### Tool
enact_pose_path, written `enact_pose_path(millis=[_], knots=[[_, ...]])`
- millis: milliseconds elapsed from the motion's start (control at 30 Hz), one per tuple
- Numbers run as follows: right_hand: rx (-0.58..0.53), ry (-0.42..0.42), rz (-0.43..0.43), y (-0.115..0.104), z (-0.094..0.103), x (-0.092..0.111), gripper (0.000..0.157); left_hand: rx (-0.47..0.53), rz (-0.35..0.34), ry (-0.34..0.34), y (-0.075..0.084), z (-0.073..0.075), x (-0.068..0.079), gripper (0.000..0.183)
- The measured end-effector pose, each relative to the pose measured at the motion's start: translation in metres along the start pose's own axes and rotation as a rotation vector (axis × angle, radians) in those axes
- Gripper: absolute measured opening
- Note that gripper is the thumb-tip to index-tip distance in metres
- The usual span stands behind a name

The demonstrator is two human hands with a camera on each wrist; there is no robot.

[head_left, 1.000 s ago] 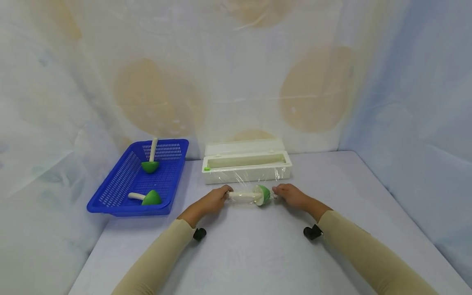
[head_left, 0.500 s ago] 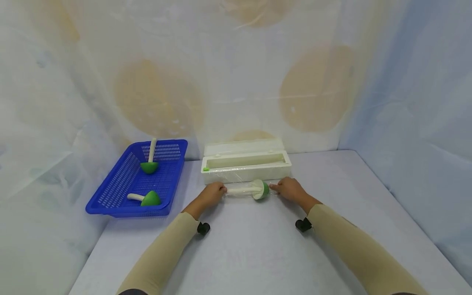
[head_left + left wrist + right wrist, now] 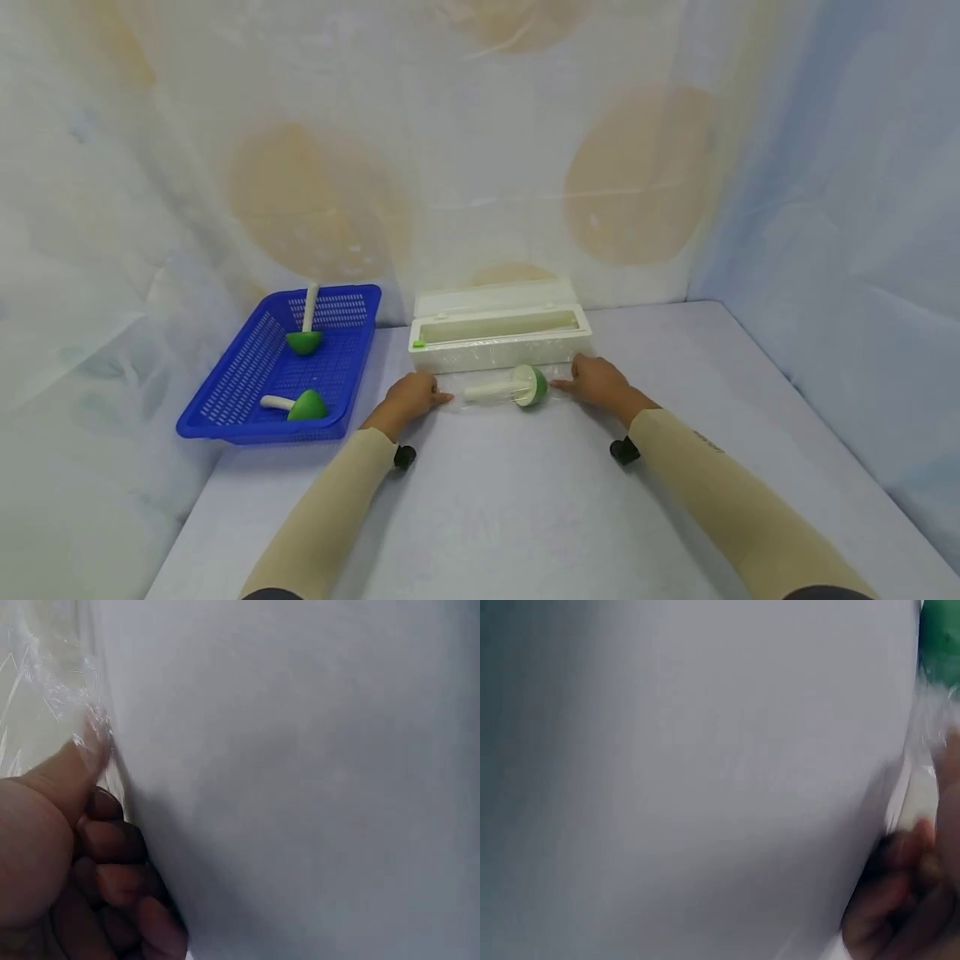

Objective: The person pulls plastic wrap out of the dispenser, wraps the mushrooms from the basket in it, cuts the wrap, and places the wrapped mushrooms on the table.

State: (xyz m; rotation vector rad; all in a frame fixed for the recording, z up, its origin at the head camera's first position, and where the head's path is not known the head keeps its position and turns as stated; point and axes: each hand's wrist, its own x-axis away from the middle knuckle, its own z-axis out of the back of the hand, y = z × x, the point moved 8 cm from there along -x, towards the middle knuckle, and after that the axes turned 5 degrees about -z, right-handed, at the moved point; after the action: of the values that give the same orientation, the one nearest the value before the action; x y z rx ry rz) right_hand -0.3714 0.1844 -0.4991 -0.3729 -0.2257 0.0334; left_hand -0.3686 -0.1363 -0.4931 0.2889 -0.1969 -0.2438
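A mushroom-shaped piece (image 3: 529, 386) with a white stem and green cap lies on its side within clear cling film (image 3: 52, 686). My left hand (image 3: 412, 395) is beyond the stem end, its thumb against the film and its other fingers curled, pinching the film's edge. Off the cap end, my right hand (image 3: 602, 385) pinches the film's other side. A green part of the cap (image 3: 941, 641) shows at the right wrist view's edge. Right behind stands a long white cling film box (image 3: 498, 350) with its lid raised; film stretches across its front.
A blue basket (image 3: 352, 358) stands to the left, holding two more mushroom-shaped pieces, one at the back (image 3: 304, 340) and one in front (image 3: 306, 406). A small green tab (image 3: 418, 343) sits on the box's left rim. Patterned sheets enclose the table.
Both hands have moved nearer the box, bringing the film and mushroom-shaped piece with them. The left hand has since shifted left, away from the stem, and the film lies lower along the box's front.
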Motion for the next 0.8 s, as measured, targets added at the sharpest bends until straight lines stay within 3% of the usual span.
enact_pose_path(millis=[133,200,333,433,500,633,767,800], knots=[[-0.116,-0.041,0.019,0.005,0.002,0.000,0.067,0.012,0.054,-0.003,-0.005,0.002,0.002,0.049],[-0.203,-0.072,0.044,0.002,0.002,0.001,0.059,0.045,0.054,0.009,-0.004,0.002,0.002,0.051],[-0.350,-0.129,0.139,-0.005,-0.003,0.005,0.022,0.167,-0.054,0.028,0.002,-0.003,-0.003,0.025],[-0.431,-0.142,0.190,-0.005,-0.005,0.007,0.014,0.264,-0.121,0.033,0.002,-0.007,-0.004,0.016],[-0.483,-0.145,0.194,-0.001,-0.004,0.008,0.016,0.319,-0.124,0.048,0.000,-0.007,-0.003,0.016],[-0.629,-0.175,0.174,0.002,-0.003,0.009,0.015,0.532,-0.139,0.051,0.001,-0.004,0.001,0.013],[-0.704,-0.190,0.121,0.003,-0.007,0.006,0.011,0.766,-0.138,-0.046,0.007,-0.012,0.005,0.010],[-0.705,-0.190,0.112,0.003,-0.009,0.005,0.010,0.784,-0.124,-0.065,0.007,-0.015,0.006,0.013]])
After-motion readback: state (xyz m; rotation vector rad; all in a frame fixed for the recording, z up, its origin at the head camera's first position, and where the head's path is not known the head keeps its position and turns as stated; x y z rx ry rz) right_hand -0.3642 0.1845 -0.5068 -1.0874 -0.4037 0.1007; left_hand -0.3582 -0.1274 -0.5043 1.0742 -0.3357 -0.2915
